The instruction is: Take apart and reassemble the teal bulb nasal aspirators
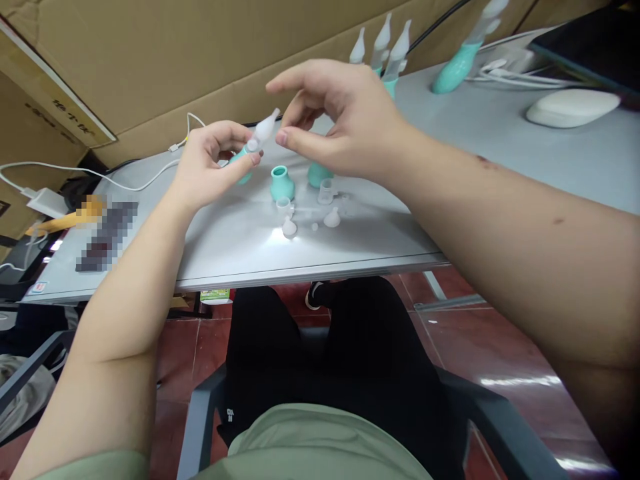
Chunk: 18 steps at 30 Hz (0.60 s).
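Observation:
My left hand (215, 160) is closed around a bulb nasal aspirator (265, 130) with a teal bulb and a whitish pointed tip, which slants up to the right. Just right of that tip, my right hand (345, 120) has its thumb and fingers apart and holds nothing. Below the hands a teal bulb (283, 185) stands with its round mouth upward. Another teal bulb (319, 175) is partly hidden by my right hand. In front of them lie clear collars (326, 192), white nozzle tips (331, 218) and a tiny white piece (315, 227).
Several assembled aspirators (399, 57) stand behind my right hand; one more aspirator (457, 67) leans farther right. A white mouse-shaped object (573, 108) lies near cables. Cardboard (165, 60) walls the back. At left are a white cable (145, 183) and a blurred dark object (107, 237).

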Tool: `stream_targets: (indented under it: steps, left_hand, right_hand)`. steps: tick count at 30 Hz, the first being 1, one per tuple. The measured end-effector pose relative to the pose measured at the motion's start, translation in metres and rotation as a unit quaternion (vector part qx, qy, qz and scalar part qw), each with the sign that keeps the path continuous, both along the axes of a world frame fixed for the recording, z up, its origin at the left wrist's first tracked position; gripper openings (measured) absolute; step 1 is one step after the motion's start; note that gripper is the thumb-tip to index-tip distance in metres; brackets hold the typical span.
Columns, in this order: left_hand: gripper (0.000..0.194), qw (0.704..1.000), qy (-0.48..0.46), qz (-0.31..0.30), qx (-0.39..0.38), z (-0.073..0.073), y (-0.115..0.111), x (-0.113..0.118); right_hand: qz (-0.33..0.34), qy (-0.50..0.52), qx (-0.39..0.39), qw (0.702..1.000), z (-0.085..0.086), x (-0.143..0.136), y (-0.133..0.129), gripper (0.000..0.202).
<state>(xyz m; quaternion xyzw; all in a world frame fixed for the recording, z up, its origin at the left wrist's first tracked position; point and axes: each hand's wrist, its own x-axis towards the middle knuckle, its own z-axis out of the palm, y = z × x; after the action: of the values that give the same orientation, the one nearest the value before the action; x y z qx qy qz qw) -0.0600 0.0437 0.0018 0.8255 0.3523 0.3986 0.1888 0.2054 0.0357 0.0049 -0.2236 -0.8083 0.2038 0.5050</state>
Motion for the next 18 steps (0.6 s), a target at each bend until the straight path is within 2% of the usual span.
stream_targets:
  steps: [3, 6, 11, 15, 18]
  left_hand:
    - [0.058, 1.000, -0.008, 0.025, -0.002, -0.003, 0.013, -0.010]
    - [0.065, 0.998, -0.018, 0.059, -0.005, -0.005, 0.031, -0.024]
    - [0.071, 0.993, 0.001, 0.118, -0.019, -0.010, 0.053, -0.042]
    - [0.074, 0.985, 0.054, 0.160, -0.033, -0.013, 0.051, -0.042]
    - [0.070, 0.982, 0.097, 0.157, -0.039, -0.008, 0.039, -0.037]
  right_hand:
    - [-0.036, -0.018, 0.039, 0.998, 0.002, 0.004, 0.003, 0.029]
    - [-0.023, -0.059, 0.048, 0.997, 0.004, 0.006, 0.003, 0.011]
    - [0.024, -0.138, 0.104, 0.985, 0.005, 0.007, 0.003, 0.016]
    - [-0.010, -0.172, 0.074, 0.982, 0.009, 0.007, -0.005, 0.014]
    - [-0.038, -0.205, 0.026, 0.978, 0.016, 0.009, -0.019, 0.008]
